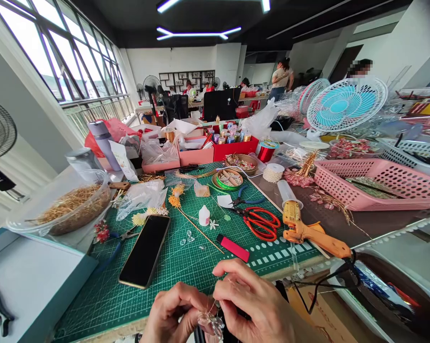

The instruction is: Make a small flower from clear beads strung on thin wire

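Just over the front edge of the green cutting mat, my left hand pinches a small clear beaded flower with petal-like pieces. My right hand is closed at the flower's upper side, thumb and forefinger on what looks like a thin wire; its other fingers are curled. The two hands nearly touch. Beyond them on the mat lie a pink lighter, a thin brown stick, loose clear petals and a black phone.
Red-handled scissors, blue-handled pliers, a small white bottle and an orange glue gun lie farther back. At left stands a plastic bowl of straw-coloured stems; at right, a pink basket. Other people are in the background.
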The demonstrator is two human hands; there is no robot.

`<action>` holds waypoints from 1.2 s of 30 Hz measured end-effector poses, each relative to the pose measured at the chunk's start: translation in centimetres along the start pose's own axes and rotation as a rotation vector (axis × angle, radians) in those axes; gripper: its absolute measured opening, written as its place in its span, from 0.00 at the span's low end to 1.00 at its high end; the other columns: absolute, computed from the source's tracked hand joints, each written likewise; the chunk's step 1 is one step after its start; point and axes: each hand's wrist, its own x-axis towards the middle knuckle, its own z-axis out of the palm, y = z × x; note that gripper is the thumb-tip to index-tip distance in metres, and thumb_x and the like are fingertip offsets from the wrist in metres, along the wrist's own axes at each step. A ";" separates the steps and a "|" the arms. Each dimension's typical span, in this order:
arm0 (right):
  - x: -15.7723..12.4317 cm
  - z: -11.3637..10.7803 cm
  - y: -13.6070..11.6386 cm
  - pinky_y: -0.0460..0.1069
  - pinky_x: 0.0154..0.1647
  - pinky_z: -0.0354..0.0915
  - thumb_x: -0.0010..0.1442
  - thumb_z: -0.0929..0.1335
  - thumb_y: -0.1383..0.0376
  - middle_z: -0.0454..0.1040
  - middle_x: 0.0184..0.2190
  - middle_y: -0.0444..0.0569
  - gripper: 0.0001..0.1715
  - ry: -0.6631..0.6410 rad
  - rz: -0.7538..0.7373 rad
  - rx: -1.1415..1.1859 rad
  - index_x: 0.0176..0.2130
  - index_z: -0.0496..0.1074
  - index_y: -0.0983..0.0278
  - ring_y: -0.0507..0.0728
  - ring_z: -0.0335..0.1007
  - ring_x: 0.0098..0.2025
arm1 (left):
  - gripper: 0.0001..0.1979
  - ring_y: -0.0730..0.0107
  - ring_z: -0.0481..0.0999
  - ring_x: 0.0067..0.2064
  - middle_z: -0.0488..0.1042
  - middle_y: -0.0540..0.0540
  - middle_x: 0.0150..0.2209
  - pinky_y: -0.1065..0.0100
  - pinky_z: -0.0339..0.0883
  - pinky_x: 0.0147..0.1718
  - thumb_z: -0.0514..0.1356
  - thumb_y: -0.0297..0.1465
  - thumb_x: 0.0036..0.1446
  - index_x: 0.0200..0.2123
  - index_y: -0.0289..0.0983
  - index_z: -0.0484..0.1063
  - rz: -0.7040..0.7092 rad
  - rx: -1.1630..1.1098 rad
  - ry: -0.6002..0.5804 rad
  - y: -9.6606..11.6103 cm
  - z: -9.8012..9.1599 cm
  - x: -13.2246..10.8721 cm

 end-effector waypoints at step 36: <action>3.7 -3.3 0.9 0.42 0.24 0.59 0.54 0.67 0.72 0.71 0.21 0.39 0.07 -0.551 0.538 0.422 0.28 0.73 0.62 0.48 0.65 0.23 | 0.05 0.73 0.78 0.24 0.78 0.49 0.23 0.75 0.69 0.26 0.64 0.31 0.52 0.29 0.36 0.71 -0.227 -0.048 0.045 0.6 1.0 1.2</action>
